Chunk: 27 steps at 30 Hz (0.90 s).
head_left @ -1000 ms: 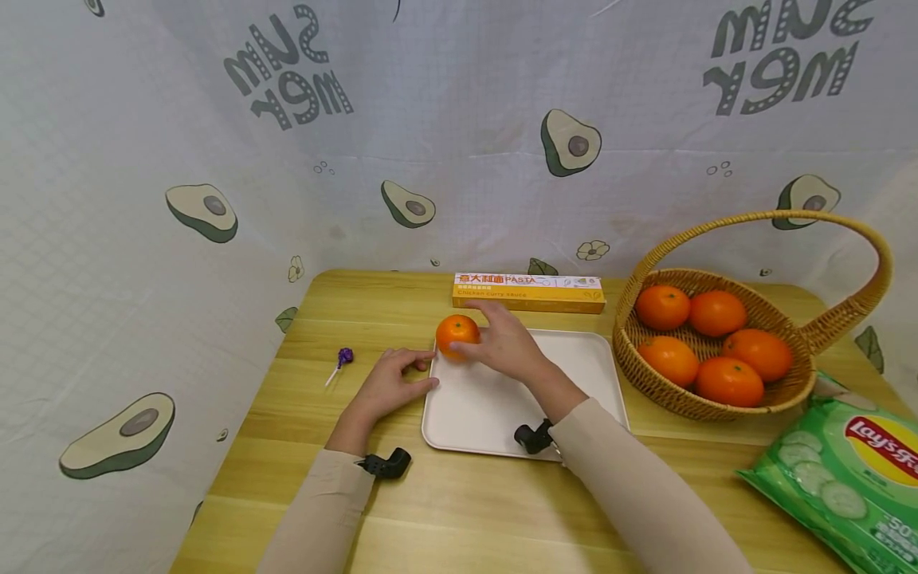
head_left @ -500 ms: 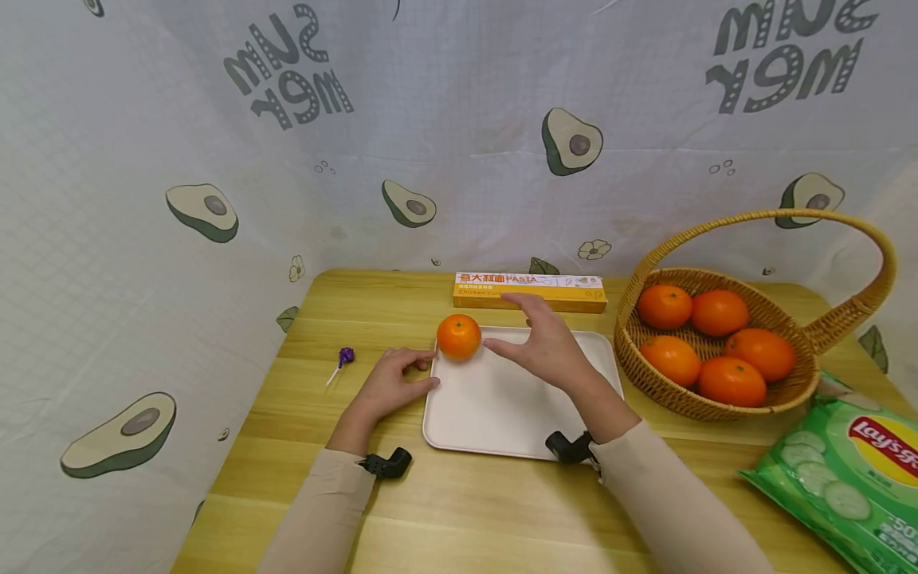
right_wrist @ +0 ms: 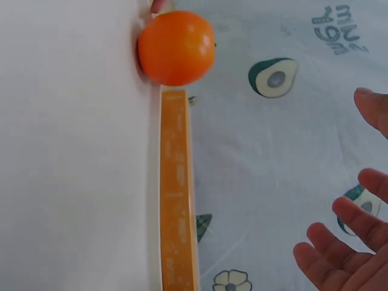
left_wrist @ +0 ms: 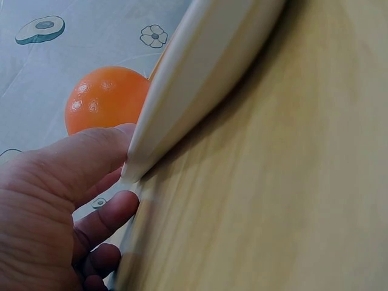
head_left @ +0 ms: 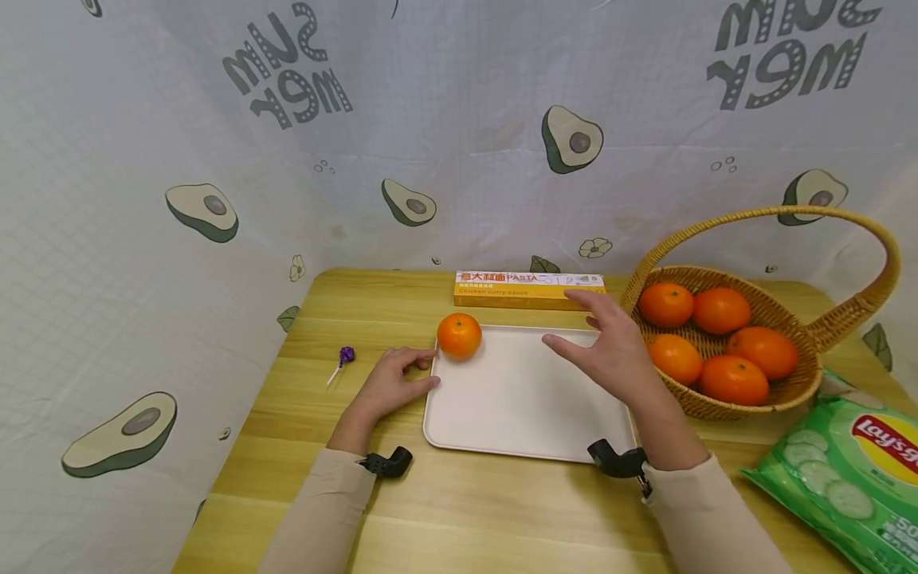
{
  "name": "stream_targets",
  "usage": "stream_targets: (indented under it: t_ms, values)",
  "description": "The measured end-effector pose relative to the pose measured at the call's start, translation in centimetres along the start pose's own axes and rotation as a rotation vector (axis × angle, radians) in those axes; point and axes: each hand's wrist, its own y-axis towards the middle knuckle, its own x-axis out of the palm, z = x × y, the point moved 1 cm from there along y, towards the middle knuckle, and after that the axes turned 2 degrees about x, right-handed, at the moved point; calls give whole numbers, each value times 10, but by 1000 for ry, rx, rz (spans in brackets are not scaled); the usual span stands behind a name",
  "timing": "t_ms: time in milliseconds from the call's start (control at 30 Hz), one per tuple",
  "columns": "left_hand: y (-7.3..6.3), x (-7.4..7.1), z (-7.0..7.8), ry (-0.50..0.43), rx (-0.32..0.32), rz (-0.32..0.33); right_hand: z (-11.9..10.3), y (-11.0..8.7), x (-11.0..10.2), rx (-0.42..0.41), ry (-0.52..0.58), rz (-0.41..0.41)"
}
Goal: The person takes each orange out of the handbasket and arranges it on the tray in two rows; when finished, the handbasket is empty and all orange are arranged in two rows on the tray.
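A white rectangular tray [head_left: 516,399] lies on the table, bearing one orange [head_left: 459,336] in its far left corner. At the tray's left rim is my left hand [head_left: 393,385], its thumb and index fingertips right at the edge; the left wrist view shows the thumb [left_wrist: 91,154] against the rim and the other fingers loosely bent. My right hand [head_left: 610,347] hovers over the tray's right side, beside the basket, thumb and fingers spread with nothing between them. In the right wrist view, its fingers [right_wrist: 357,221] appear at the right, apart from the orange.
A wicker basket [head_left: 810,383] with a tall handle holds several oranges at the right. Before it lies a green chip bag [head_left: 825,470]. A yellow pasta box [head_left: 512,301] stands behind the tray. A purple lollipop [head_left: 347,355] lies at the left. A printed curtain [head_left: 466,119] hangs behind.
My right hand has let go of the orange, leaving it in the tray's corner, and has moved right toward the basket. The left hand has stayed at the tray's rim.
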Motion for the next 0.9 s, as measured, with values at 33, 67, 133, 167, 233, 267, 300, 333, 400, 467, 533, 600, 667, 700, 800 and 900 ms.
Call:
stream_targets:
  t_ms: [33, 67, 133, 167, 233, 267, 300, 333, 400, 467, 533, 600, 667, 700, 800, 900]
  values:
    - [0, 0, 0, 1, 1, 1, 2, -2, -4, -4, -1, 18]
    - [0, 0, 0, 1, 0, 1, 5, -4, -8, -9, -2, 36]
    - [0, 0, 1, -1, 1, 3, 11, -9, -15, -8, -5, 62]
    - [0, 0, 1, -1, 1, 3, 14, -11, -19, -4, -8, 74]
    - [0, 0, 1, 1, 4, 4, 19, -15, -27, 13, -20, 96]
    - [0, 0, 0, 3, 5, 5, 22, -16, -30, 19, -26, 110]
    - [0, 0, 1, 4, 6, 5, 25, -17, -34, 23, -31, 124]
    - [0, 0, 0, 5, 5, 5, 29, -18, -37, 26, -32, 137]
    - [0, 0, 0, 6, 2, 3, 37, -19, -42, 35, -36, 169]
    - [0, 0, 1, 7, -2, 0, 45, -20, -48, 45, -43, 187]
    - [-1, 0, 2, 7, -1, -2, 52, -21, -54, 68, -55, 183]
    - [-1, -1, 2, 6, 0, -1, 57, -22, -61, 95, -80, 171]
    - [-1, -1, 2, 6, 3, -1, 62, -22, -68, 127, -101, 141]
    - [-1, -1, 3, 3, 4, 0, 64, -22, -71, 142, -110, 127]
    - [0, -1, 2, 2, 5, 2, 72, -23, -79, 186, -119, 76]
    - [-1, -1, 3, -1, 11, 4, 80, -23, -84, 218, -114, 33]
